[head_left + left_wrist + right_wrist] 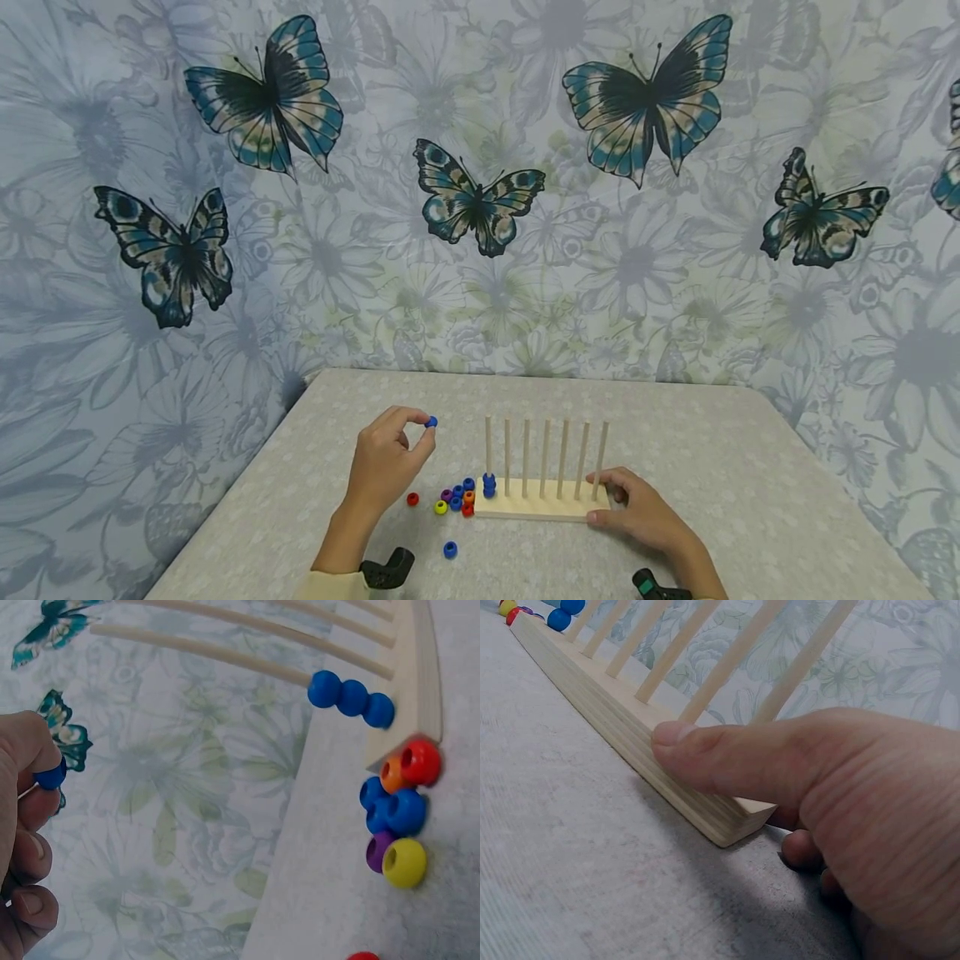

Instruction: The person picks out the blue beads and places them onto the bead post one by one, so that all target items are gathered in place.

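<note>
My left hand (382,462) pinches a blue bead (431,422) between thumb and forefinger, raised to the left of a wooden peg stand. In the left wrist view that blue bead (51,775) shows between the fingertips. The stand's pale base (525,505) lies lengthwise on the table and carries a row of upright pegs (545,458). Three blue beads (352,698) are threaded low on its leftmost peg. My right hand (637,508) grips the right end of the base, thumb along the near edge and fingers behind, as the wooden base (615,709) shows in the right wrist view.
Loose beads cluster against the stand's left end, among them a yellow bead (441,507), a purple bead (379,851) and an orange bead (394,774). A red bead (412,499) lies further left, and one blue bead (450,550) sits nearer on the patterned tablecloth (540,567).
</note>
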Action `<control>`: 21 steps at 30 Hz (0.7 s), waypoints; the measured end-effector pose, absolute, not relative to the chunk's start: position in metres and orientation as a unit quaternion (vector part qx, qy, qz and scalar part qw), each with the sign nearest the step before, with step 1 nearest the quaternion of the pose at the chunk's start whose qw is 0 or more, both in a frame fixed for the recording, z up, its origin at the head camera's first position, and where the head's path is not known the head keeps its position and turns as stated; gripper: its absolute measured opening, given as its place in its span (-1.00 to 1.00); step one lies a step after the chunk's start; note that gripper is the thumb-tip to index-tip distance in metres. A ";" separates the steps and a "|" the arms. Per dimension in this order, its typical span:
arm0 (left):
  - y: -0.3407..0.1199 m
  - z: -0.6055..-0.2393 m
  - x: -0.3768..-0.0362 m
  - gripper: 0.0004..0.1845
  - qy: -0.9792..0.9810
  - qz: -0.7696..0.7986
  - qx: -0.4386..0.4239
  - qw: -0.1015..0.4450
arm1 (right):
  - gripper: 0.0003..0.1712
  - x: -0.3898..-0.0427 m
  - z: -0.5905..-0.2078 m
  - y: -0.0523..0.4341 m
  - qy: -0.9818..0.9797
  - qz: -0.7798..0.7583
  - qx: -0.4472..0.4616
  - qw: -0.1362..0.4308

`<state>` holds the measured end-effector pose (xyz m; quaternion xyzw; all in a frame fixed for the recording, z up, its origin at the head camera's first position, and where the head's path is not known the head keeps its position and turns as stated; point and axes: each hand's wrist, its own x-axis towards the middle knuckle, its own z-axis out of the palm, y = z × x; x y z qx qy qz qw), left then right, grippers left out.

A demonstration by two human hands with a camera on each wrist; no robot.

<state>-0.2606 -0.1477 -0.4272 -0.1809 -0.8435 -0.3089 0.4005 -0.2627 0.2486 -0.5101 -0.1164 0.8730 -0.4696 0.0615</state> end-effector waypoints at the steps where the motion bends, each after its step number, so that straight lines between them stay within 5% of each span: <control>1: -0.146 -0.426 -0.261 -0.80 -0.841 -0.310 -0.186 0.402 | -0.36 -0.262 -0.510 0.249 0.872 -0.471 -0.116 0.062; 21: -0.124 -0.407 -0.271 -0.84 -0.808 -0.336 -0.233 0.424 | -0.36 -0.266 -0.514 0.248 0.875 -0.467 -0.113 0.056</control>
